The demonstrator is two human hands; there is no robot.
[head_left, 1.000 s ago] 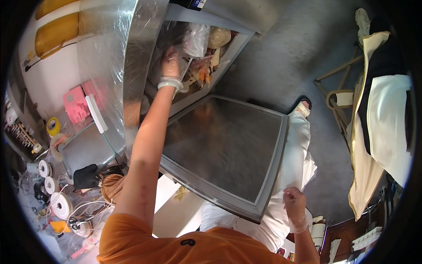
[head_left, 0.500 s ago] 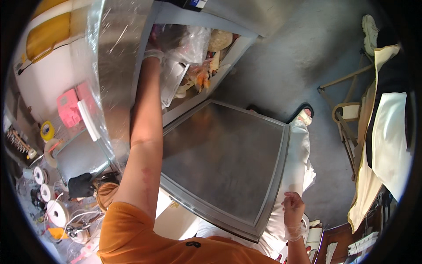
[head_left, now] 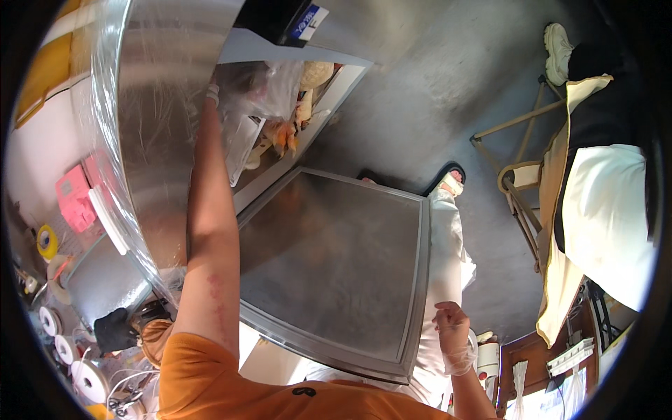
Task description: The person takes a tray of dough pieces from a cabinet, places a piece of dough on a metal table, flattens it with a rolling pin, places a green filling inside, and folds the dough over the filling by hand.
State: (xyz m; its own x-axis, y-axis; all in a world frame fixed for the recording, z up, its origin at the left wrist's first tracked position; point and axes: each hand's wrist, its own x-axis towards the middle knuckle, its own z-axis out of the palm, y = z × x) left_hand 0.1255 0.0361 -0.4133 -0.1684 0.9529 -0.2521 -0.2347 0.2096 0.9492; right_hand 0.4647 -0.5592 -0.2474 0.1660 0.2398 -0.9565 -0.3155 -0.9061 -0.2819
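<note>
My left arm reaches into an open metal cabinet [head_left: 353, 73]. The pale glove cuff of my left hand [head_left: 212, 94] shows at the cabinet's left wall, while the fingers are hidden inside. Beside it lie a clear plastic bag [head_left: 278, 94], a white tray [head_left: 245, 143] and orange-and-cream pieces [head_left: 283, 134] I cannot identify. A grey framed door [head_left: 336, 259] stands swung out between my arms. To the right of that door, my right hand [head_left: 453, 334], in a thin clear glove, hangs by my white-trousered leg; its fingers are loosely bent and apart, with nothing in them.
A dark box [head_left: 273, 21] with a blue-and-white label sits on the cabinet's top edge. At left, a worktop holds a pink box [head_left: 75, 199], yellow tape [head_left: 47, 241] and white spools [head_left: 89, 381]. A folding chair [head_left: 521, 178] with someone seated stands at right.
The view has shifted, so most things appear further left. My left arm stays inside the cabinet and appears deeper in. The fingers of my right hand have loosened a little.
</note>
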